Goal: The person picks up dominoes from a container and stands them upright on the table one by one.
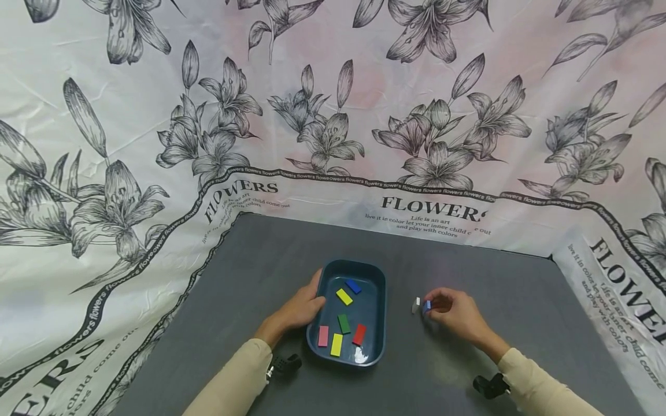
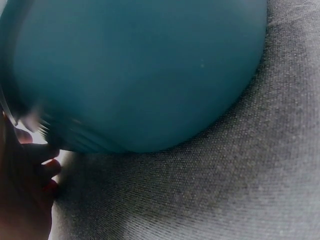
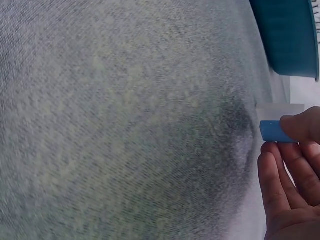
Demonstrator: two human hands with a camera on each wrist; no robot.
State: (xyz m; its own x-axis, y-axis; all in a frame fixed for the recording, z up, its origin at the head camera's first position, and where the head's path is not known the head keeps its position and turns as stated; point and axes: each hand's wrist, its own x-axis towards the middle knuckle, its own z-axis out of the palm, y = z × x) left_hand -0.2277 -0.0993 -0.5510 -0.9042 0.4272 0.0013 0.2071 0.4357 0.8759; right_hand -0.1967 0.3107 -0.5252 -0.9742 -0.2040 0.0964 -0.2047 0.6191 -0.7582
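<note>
The head camera looks forward and down from above and behind the left hand (image 1: 302,306) and right hand (image 1: 458,312), far enough back to take in the rectangular tray (image 1: 372,303) between them and the lily-printed sheet (image 1: 333,43) beyond. Very near, the left-wrist camera faces the tray's outside beside the left hand; the right-wrist camera looks closely across gray fabric (image 3: 125,125) beside the right hand, sharing the blue block (image 3: 272,131) and tray with the head view.
</note>
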